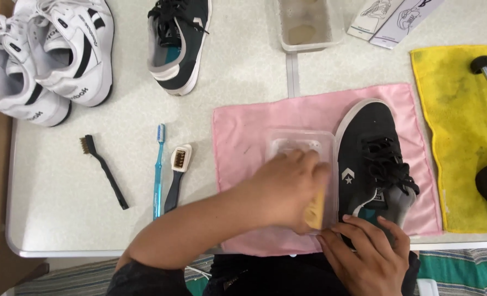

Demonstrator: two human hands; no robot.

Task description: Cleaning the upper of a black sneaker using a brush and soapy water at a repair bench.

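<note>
My left hand [287,189] reaches across the pink cloth [243,142] and grips a tan wooden-backed brush [314,211]. It holds the brush inside a clear plastic tub [301,143] that sits on the cloth. Just right of the tub a black suede sneaker [372,148] with black laces lies on the cloth, toe pointing away from me. My right hand [367,255] grips the sneaker's heel at the near table edge. The bristles are hidden under my left hand.
A pair of white sneakers [46,60] and a second black sneaker [178,44] stand at the back left. A black wire brush [104,170], a blue toothbrush [158,170] and a small black-handled brush [176,175] lie to the left. Another clear tub [309,24], leaflets [391,19] and a yellow cloth [462,137] lie at the back and right.
</note>
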